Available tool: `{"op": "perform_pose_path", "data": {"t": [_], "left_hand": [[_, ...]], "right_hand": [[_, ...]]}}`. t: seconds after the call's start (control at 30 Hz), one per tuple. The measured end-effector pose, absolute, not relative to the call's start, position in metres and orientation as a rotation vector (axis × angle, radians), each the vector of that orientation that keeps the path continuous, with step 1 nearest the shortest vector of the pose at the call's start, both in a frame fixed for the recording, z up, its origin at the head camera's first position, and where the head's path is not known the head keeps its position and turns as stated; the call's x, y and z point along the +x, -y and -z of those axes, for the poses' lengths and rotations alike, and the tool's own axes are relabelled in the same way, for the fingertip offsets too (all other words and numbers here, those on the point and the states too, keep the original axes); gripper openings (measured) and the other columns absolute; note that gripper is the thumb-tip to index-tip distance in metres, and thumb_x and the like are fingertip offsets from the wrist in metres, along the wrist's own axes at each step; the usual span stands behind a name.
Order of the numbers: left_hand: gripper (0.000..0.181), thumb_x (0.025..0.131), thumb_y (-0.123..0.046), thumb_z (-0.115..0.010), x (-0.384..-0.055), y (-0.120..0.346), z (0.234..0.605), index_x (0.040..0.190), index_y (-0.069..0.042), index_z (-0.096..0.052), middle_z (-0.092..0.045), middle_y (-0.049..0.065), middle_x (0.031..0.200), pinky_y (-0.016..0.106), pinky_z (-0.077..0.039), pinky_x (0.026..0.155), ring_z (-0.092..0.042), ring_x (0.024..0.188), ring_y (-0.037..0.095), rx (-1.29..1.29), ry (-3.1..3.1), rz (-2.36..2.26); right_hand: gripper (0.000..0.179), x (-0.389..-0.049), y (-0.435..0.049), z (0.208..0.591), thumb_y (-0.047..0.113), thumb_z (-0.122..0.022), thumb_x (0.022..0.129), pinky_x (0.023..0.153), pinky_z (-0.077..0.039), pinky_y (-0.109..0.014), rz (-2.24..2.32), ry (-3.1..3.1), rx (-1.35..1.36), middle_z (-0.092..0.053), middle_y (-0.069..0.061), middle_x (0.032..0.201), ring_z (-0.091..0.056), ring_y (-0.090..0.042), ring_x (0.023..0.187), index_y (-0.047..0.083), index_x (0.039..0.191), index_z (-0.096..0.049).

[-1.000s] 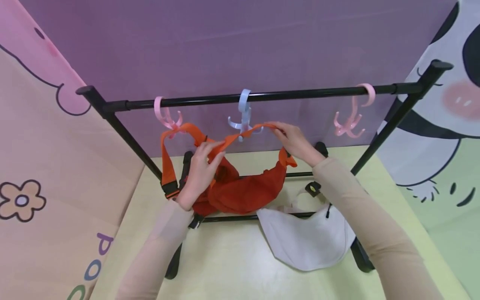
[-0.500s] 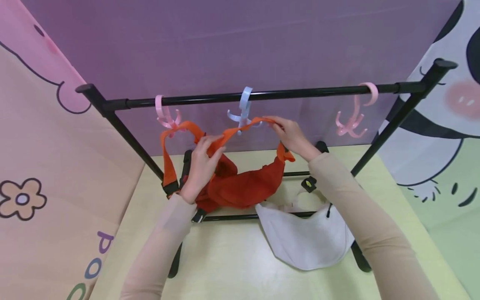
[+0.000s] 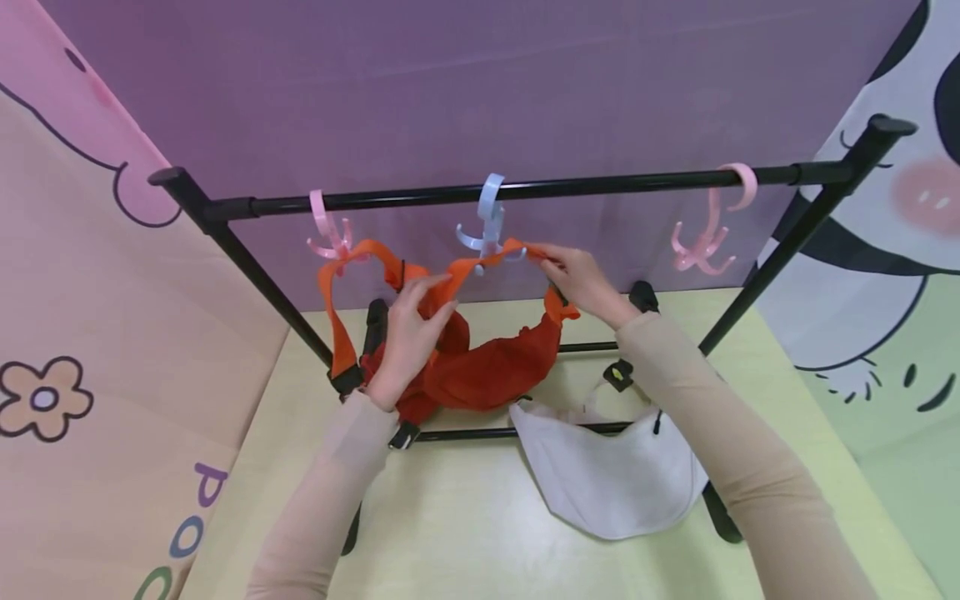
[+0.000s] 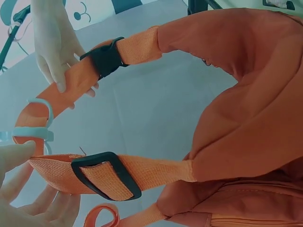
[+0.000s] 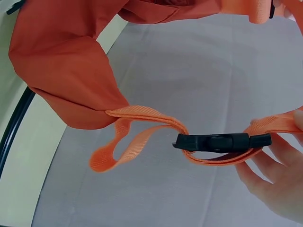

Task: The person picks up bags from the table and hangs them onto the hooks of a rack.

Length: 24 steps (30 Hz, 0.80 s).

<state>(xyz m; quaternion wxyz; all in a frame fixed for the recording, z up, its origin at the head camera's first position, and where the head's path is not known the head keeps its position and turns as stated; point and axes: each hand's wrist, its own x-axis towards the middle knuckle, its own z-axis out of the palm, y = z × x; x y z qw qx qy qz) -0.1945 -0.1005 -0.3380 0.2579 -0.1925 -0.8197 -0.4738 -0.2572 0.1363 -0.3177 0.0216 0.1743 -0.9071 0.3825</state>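
A red-orange waist bag [image 3: 495, 371] hangs by its orange strap [image 3: 465, 271] in front of the blue hook [image 3: 489, 229]. My left hand [image 3: 408, 333] pinches the strap beside its black slider [image 4: 108, 176]. On the right, my right hand [image 3: 588, 283] grips the strap near the black buckle [image 5: 222, 142]. Between the two hands, the left wrist view shows the strap passing through the curve of a blue prong; whether it bears weight there I cannot tell. Another orange strap loop [image 3: 341, 325] hangs over the left pink hook [image 3: 333, 242].
The hooks hang from the top bar [image 3: 600, 187] of a black rack. A second pink hook [image 3: 705, 242] is at the right. A pale grey bag [image 3: 615, 479] lies across the rack's lower bar [image 3: 472, 434] and on the table [image 3: 450, 525].
Both hands rise slightly, then the right hand drops a little with the strap, now against the blue hook. The bag's body shifts slightly up, and its right end moves left.
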Motion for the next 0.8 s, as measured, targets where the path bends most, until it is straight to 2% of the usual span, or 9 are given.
{"op": "perform_pose_path", "data": {"t": [0.07,0.17,0.33,0.43,0.53,0.8], "left_hand": [[0.032,0.079,-0.006,-0.065,-0.194,0.099,0.339,0.111,-0.003,-0.059,-0.057,0.013,0.106,0.035,-0.039,0.086,-0.052,0.099,0.023,-0.51,2.236,1.291],[0.034,0.079,-0.006,-0.065,-0.192,0.098,0.34,0.112,-0.003,-0.058,-0.056,0.013,0.107,0.036,-0.04,0.084,-0.051,0.098,0.023,-0.484,2.257,1.321],[0.037,0.08,-0.006,-0.064,-0.19,0.095,0.342,0.115,-0.002,-0.056,-0.055,0.014,0.108,0.035,-0.04,0.083,-0.05,0.096,0.024,-0.447,2.265,1.352],[0.038,0.08,-0.007,-0.064,-0.188,0.093,0.345,0.116,-0.002,-0.054,-0.054,0.015,0.108,0.036,-0.04,0.084,-0.05,0.097,0.025,-0.442,2.269,1.337],[0.039,0.08,-0.007,-0.064,-0.187,0.091,0.347,0.118,-0.002,-0.053,-0.053,0.015,0.108,0.036,-0.04,0.083,-0.05,0.097,0.025,-0.457,2.264,1.313],[0.04,0.08,-0.003,-0.061,-0.18,0.088,0.352,0.119,-0.001,-0.049,-0.051,0.015,0.111,0.037,-0.043,0.075,-0.051,0.093,0.026,-0.525,2.211,1.228]], "right_hand": [[0.036,-0.257,-0.137,0.319,0.015,-0.045,0.093,0.048,-0.031,-0.025,-1.184,2.832,0.53,-0.058,-0.011,0.091,-0.042,-0.019,0.058,0.013,0.128,-0.048],[0.037,-0.256,-0.137,0.321,0.015,-0.046,0.093,0.053,-0.034,-0.026,-1.188,2.869,0.522,-0.058,-0.012,0.108,-0.047,-0.021,0.07,0.012,0.129,-0.047],[0.037,-0.254,-0.138,0.322,0.015,-0.045,0.093,0.061,-0.041,-0.029,-1.198,2.904,0.522,-0.057,-0.013,0.109,-0.051,-0.023,0.078,0.009,0.129,-0.046],[0.039,-0.252,-0.139,0.322,0.013,-0.045,0.093,0.073,-0.046,-0.034,-1.212,2.91,0.549,-0.055,-0.016,0.116,-0.054,-0.026,0.09,0.007,0.131,-0.044],[0.041,-0.25,-0.139,0.322,0.012,-0.047,0.092,0.083,-0.045,-0.038,-1.226,2.914,0.572,-0.051,-0.017,0.122,-0.053,-0.028,0.102,0.005,0.132,-0.041],[0.047,-0.246,-0.142,0.325,0.007,-0.052,0.088,0.086,-0.043,-0.04,-1.251,2.886,0.581,-0.048,-0.015,0.126,-0.049,-0.032,0.11,0.011,0.134,-0.04]]}}
